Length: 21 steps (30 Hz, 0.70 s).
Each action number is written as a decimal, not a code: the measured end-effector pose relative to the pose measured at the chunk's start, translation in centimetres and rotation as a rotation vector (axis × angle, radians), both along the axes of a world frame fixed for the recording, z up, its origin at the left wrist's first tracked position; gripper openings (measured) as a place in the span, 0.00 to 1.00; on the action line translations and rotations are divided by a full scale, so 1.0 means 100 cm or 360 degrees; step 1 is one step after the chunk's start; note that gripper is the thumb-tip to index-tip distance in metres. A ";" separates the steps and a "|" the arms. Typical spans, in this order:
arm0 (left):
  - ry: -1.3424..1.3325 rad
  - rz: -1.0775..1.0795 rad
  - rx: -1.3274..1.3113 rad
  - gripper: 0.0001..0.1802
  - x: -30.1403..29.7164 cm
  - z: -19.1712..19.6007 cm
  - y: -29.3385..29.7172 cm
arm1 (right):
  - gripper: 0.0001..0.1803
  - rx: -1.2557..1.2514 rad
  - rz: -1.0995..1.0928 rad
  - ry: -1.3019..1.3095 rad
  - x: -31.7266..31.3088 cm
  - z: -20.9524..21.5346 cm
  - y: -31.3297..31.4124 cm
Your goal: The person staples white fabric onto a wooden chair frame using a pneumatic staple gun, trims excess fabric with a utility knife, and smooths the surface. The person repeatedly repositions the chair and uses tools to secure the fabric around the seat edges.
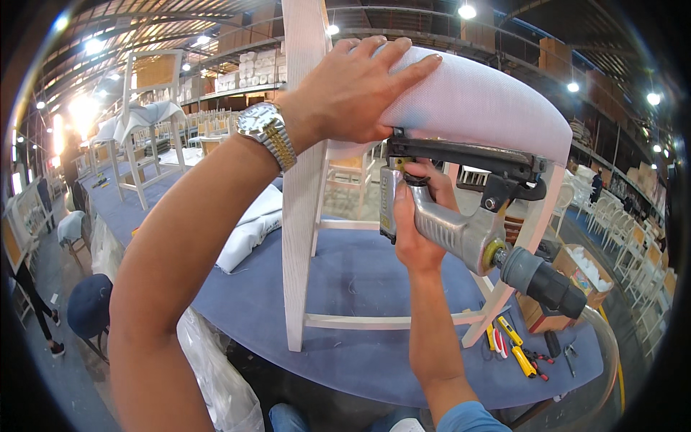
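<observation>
A pale wooden chair stands on the blue-covered table, its padded seat wrapped in light woven fabric. Spread across the top of that fabric near the chair's back post, my left hand lies with its fingers apart; a watch is on its wrist. Below the seat's edge, my right hand is wrapped round the grip of a silver pneumatic staple gun. The gun's long dark magazine runs along the underside of the seat, its nose up against the edge near my left hand. An air hose hangs from its handle end.
Yellow cutters, pliers and other small tools lie at the right of the blue table, near a cardboard box. Folded white fabric lies behind the chair. Another chair stands further back on the left.
</observation>
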<state>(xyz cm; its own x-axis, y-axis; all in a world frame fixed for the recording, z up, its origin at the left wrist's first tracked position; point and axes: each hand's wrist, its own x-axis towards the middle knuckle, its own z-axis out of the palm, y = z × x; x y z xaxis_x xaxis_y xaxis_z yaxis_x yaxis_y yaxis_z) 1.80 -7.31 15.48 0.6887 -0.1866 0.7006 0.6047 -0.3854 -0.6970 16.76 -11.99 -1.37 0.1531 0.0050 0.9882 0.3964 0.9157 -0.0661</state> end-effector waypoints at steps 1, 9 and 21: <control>0.0001 0.0002 -0.0002 0.63 0.000 0.000 -0.002 | 0.17 0.0021 -0.0011 -0.0007 -0.001 0.001 0.001; -0.0051 -0.0013 -0.0033 0.64 -0.002 -0.005 -0.011 | 0.15 -0.0096 -0.0174 0.0001 -0.007 0.001 0.001; -0.0283 -0.0056 -0.0044 0.44 0.004 -0.014 -0.011 | 0.14 -0.0101 -0.0184 0.0149 -0.013 0.006 -0.001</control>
